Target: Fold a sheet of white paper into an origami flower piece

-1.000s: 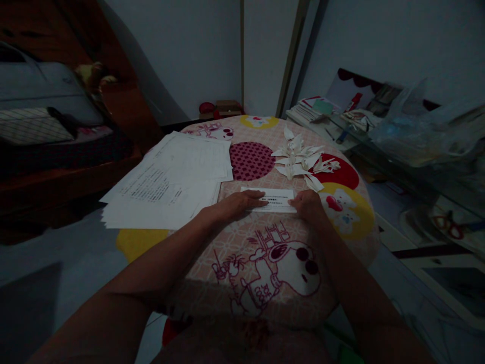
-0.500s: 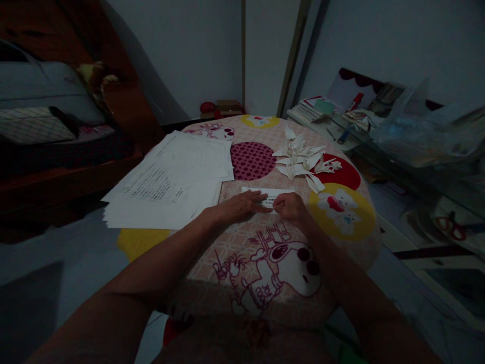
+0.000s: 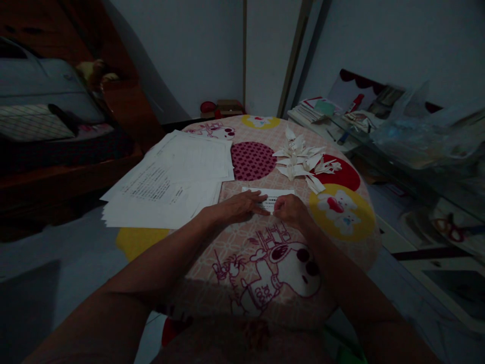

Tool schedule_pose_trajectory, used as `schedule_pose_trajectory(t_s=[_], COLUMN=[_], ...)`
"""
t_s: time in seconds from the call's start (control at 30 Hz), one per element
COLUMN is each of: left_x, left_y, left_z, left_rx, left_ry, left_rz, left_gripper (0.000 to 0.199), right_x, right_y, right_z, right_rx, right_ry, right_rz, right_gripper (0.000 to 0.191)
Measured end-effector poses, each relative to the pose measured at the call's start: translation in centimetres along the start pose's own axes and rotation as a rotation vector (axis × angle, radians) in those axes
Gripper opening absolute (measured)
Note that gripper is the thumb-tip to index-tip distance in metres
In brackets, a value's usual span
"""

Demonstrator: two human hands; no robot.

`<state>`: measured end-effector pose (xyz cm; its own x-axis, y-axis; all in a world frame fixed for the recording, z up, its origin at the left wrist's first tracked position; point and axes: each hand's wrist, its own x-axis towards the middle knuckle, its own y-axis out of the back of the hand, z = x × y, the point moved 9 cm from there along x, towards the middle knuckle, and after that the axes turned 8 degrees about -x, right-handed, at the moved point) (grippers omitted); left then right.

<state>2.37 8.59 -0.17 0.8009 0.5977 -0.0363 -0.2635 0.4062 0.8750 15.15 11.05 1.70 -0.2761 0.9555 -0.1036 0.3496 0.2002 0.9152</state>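
Observation:
A small white printed paper (image 3: pixel 271 198) lies flat on the patterned tablecloth in front of me. My left hand (image 3: pixel 246 205) rests on its left part with the fingers spread. My right hand (image 3: pixel 290 208) has its fingers curled and pressed together at the paper's right part; whether they pinch its edge is hidden. Beyond my right hand lies a group of folded white paper pieces (image 3: pixel 299 156) with pointed ends. To the left of my hands is a stack of large printed sheets (image 3: pixel 166 187).
The round table has a pink tablecloth (image 3: pixel 231 237) with cartoon prints. A glass-topped side table at the right bears papers (image 3: pixel 310 108) and a clear plastic bag (image 3: pixel 413 134). Scissors (image 3: pixel 449 227) lie on a lower shelf. A bag (image 3: pixel 49 93) stands on wooden furniture at the left.
My right hand has shifted very slightly to the right, and a little more of the print between my hands shows. My left hand has hardly moved.

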Motion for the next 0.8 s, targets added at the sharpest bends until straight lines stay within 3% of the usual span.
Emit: schedule_pose_trajectory(t_s=[0.2,0.33,0.43,0.5,0.6,0.7,0.8], left_x=[-0.1,-0.1,-0.1,-0.1,-0.2,-0.3,-0.6], left_y=[0.2,0.4,0.2,0.1,0.4,0.8,1.1], left_z=[0.0,0.3,0.2,0.2,0.4,1.1,2.0], left_rx=[0.005,0.022,0.029,0.033,0.05,0.071,0.074], left_ry=[0.003,-0.023,-0.033,-0.027,-0.034,-0.056,-0.072], left_rz=[0.028,0.043,0.024,0.019,0.045,0.058,0.041], left_gripper=[0.057,0.06,0.058,0.056,0.055,0.052,0.044], right_x=[-0.2,-0.8,-0.8,-0.5,0.3,0.7,0.9], right_y=[1.3,2.2,3.5,3.8,2.1,0.8,0.1], right_z=[3.4,6.9,8.0,7.8,5.8,3.2,2.6], right_rx=[0.008,0.08,0.129,0.303,0.534,0.426,0.328], right_ry=[-0.028,-0.096,-0.074,-0.073,-0.004,0.137,0.174], right_rz=[0.003,-0.1,-0.015,0.073,0.07,0.07,0.068], right_gripper=[0.007,0.007,0.007,0.003,0.011,0.006,0.004])
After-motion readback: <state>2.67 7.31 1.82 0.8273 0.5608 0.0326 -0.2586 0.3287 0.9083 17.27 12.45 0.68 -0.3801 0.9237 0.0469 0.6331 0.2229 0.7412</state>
